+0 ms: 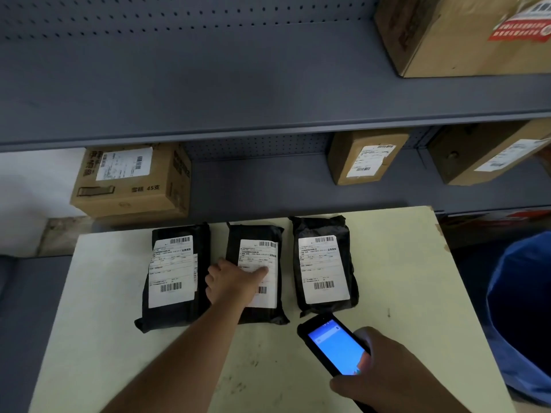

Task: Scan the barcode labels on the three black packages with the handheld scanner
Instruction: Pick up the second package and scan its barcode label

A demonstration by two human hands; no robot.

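Note:
Three black packages lie side by side on a pale table (402, 263), each with a white barcode label: the left package (173, 314), the middle package (253, 234) and the right package (325, 228). My left hand (229, 281) rests on the middle package, forefinger stretched across its label, covering part of it. My right hand (387, 374) holds the handheld scanner (334, 344), a black device with a lit blue screen, just below the right package, my thumb on the screen's lower edge.
Grey metal shelves (238, 126) rise behind the table. Cardboard boxes stand on them: one at the left (131, 186), two at the right (366, 156), (489, 156), one at the top right (465, 34). A blue bin (518, 317) stands to the right of the table.

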